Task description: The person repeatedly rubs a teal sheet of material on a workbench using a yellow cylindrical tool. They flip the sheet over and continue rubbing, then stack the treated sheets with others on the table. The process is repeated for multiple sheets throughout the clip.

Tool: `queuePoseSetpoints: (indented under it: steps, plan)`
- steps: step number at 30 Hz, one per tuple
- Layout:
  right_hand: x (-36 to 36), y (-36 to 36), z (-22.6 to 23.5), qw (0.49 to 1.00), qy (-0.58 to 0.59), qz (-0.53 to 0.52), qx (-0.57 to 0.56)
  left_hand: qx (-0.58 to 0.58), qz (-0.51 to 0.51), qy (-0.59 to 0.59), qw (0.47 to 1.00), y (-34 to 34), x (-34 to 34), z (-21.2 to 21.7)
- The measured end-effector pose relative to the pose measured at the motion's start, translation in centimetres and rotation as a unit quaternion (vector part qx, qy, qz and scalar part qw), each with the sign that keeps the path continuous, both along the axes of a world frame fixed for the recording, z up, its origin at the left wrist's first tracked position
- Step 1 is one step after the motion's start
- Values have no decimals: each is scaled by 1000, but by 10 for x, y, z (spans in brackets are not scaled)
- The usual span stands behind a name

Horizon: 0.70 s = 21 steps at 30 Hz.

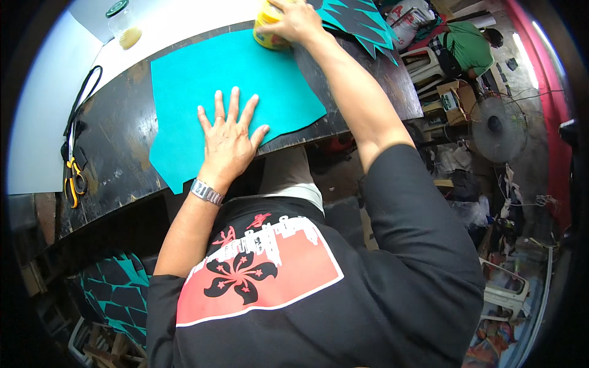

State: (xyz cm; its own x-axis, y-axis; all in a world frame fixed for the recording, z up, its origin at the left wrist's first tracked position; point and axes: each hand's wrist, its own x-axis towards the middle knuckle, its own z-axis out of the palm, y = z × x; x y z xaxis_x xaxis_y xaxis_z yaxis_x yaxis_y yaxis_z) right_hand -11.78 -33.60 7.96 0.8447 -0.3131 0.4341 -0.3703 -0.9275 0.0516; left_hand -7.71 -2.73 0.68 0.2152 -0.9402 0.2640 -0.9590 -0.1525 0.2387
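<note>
- Teal flat sheet with a matte, felt-like or foam-like face (184,104): lies face-up on the dark, worn wooden table (119,153), its near left point reaching the table's edge.
- Handling, by judgement: the sheet should be light, pliable and hard to break, apt to shift or crease if dragged; its left edge or far left corner offers a free hold. The tub's wall looks stiff and smooth, best taken around the side.
- Left hand (230,141): spread flat, palm down, on the near middle of the sheet, fingers apart; it grasps nothing, and the sheet lies directly under it.
- Right hand (299,23): curled around the round yellow plastic tub (265,40), partly cut off by the frame; the tub is at the sheet's far edge, right of middle. Whether its base touches the sheet, I cannot tell.
- Jagged teal-and-black cut pieces (362,21): beyond the sheet's far right.
- Clear jar with green lid (127,30): beyond its far left.
- Scissors with yellow-and-black handles (75,181): left of the sheet, well apart.
</note>
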Motion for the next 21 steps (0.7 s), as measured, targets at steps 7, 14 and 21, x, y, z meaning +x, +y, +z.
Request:
queuePoseSetpoints:
  steps: [7, 14, 21]
  plan:
    - [-177, 139, 11, 980, -46, -133, 139, 0, 11, -3, 1000, -6, -2, -2]
    - [-91, 123, -3, 992, -58, -90, 62, -19, -18, 14, 1000, -7, 1, -9]
    - [74, 6, -9, 988, -66, -94, 106, 63, -131, 37, 989, 6, 52, 19]
